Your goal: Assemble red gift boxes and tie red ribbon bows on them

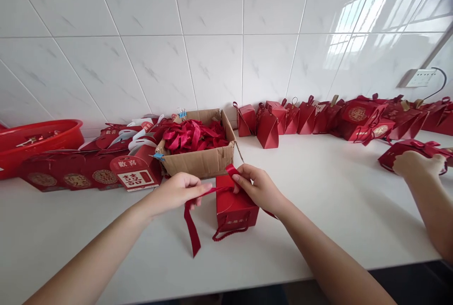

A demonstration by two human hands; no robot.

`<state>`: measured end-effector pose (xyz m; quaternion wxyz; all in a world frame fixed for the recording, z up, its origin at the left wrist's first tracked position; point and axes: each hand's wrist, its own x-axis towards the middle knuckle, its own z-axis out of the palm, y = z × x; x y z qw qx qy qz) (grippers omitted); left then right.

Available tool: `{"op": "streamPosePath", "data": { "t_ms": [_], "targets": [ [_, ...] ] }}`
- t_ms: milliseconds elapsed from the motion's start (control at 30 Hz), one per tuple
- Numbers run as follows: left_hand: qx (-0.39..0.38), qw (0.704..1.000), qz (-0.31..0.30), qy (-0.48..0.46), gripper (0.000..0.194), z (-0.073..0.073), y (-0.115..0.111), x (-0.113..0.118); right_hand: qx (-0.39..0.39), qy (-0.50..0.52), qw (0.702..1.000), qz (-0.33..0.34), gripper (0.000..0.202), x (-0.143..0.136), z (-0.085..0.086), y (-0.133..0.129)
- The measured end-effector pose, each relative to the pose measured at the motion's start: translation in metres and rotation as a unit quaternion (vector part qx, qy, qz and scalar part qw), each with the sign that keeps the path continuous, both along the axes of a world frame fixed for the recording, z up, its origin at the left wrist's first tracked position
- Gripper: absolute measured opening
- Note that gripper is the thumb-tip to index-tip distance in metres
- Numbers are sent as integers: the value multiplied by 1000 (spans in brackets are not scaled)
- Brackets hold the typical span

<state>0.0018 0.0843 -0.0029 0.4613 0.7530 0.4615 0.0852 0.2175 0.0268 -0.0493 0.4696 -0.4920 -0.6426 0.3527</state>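
Note:
A small red gift box with a twisted cord handle stands on the white table, below my hands. Across its top runs a red satin ribbon. My left hand pinches the ribbon to the left of the box, and a loose tail hangs down from the fingers. Over the top of the box, my right hand is closed on another part of the same ribbon, whose end sticks up past the fingertips. Part of the box top is hidden behind my right hand.
A cardboard box full of red ribbons stands behind. Decorated red boxes and a red basin are at left. Several red gift boxes line the tiled wall. At right, another person's hand touches a ribboned box.

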Motion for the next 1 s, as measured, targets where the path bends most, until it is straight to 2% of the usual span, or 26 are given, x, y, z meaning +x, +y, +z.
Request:
{"op": "streamPosePath", "data": {
  "t_ms": [100,233,300,367,467,600,700,867,933,1000],
  "targets": [
    [-63,996,-10,-67,34,-3,-4,-5,10,11,1000,9,19,0,-3,1],
    [-77,984,32,-160,26,-12,-8,-8,6,21,1000,14,19,0,-3,2],
    [-73,982,40,-167,23,-15,-9,-7,0,30,999,12,19,1,-2,2],
    [-32,989,40,-140,22,-17,-11,-5,-2,34,999,13,19,1,-1,2],
    [91,993,16,-78,22,-20,-16,-1,-1,34,999,17,19,1,-1,2],
    [257,966,-22,-28,18,-21,-21,2,-1,32,999,16,19,1,-2,2],
    [301,953,-27,0,14,-19,-23,4,1,25,1000,12,19,1,-2,1],
    [304,952,-21,12,22,-11,-22,10,-6,29,1000,4,20,0,0,-1],
    [266,964,-17,-2,29,-7,-20,12,-5,31,999,-1,19,-1,0,-2],
    [189,982,-11,-22,35,-2,-19,14,-2,33,999,-6,18,-1,0,-2]
  ]
}}
